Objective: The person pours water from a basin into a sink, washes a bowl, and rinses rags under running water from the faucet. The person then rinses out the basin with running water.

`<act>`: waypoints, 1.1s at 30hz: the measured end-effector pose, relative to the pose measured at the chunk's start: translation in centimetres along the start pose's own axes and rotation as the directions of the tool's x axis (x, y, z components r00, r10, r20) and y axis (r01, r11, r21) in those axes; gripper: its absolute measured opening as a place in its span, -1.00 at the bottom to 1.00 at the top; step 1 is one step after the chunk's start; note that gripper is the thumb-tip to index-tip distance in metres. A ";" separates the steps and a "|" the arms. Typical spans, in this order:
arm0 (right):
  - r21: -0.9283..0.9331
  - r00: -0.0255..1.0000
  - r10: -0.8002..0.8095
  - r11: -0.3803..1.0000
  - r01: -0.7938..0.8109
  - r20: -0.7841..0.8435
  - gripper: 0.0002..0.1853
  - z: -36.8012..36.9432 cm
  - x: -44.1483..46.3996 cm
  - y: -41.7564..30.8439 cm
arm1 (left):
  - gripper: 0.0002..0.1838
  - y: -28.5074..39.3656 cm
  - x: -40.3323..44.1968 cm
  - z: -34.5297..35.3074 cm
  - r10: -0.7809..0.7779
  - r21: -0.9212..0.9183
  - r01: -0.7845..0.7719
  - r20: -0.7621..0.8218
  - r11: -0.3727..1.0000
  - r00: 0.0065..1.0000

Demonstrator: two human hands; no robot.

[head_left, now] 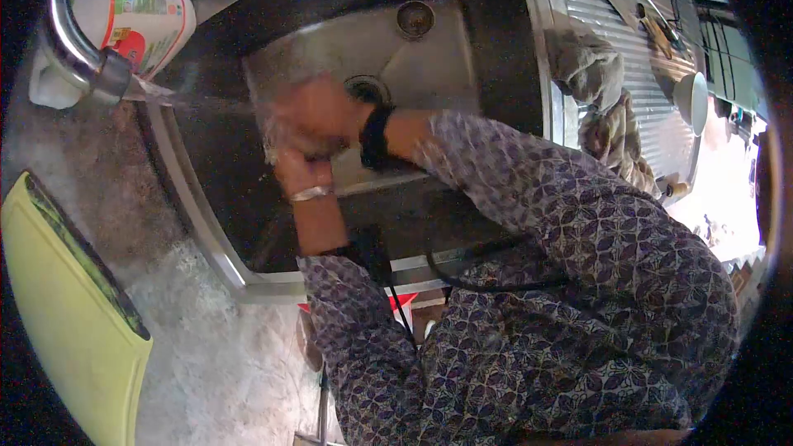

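Note:
My right hand [318, 116], smeared by motion, is over the steel sink [429, 62] with a black band [376, 136] at its wrist. Directly below it in the view, my left hand [299, 172] touches or overlaps it, a thin light bracelet [311, 193] around the wrist. Blur hides the fingers of both hands, and I cannot make out anything held. A stream of water [211, 106] comes from the faucet [111, 74] at the left and reaches the hands. Behind my right hand shows part of the drain [366, 89].
A white bottle [149, 25] with a colored label lies behind the faucet. On the left counter stands a yellow-green board [66, 306]. Crumpled cloths [588, 66] hang at the sink's right edge, beside a ridged metal drainboard [607, 33] and a white bowl [690, 103].

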State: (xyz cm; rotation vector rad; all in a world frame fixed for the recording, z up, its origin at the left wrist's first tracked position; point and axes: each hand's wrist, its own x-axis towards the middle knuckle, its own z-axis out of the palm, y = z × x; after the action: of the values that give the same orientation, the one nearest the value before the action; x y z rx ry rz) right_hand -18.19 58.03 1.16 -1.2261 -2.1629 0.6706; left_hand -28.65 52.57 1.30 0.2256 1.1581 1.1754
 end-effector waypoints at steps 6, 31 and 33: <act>0.464 0.957 0.267 0.866 -0.188 -0.110 -0.64 1.0 -1.3 1.9 | -0.66 1.6 -1.8 1.2 0.008 -0.034 -0.013 -0.133 0.999 0.991; 0.452 0.872 0.450 0.748 -0.485 0.191 -0.69 -1.4 -1.0 2.6 | -0.62 0.5 -2.8 2.0 -0.104 -0.007 0.106 -0.301 0.994 0.948; 0.645 0.866 0.417 0.588 -0.488 0.276 -0.70 -2.3 -2.8 -0.6 | -0.63 0.3 -1.4 -0.1 -0.112 -0.008 0.112 -0.170 0.994 0.979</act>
State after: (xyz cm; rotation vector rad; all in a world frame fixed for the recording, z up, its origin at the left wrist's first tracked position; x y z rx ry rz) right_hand -15.78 55.67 2.61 -1.3013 -1.3689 1.6275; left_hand -28.83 51.53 2.25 0.0602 1.3044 1.1106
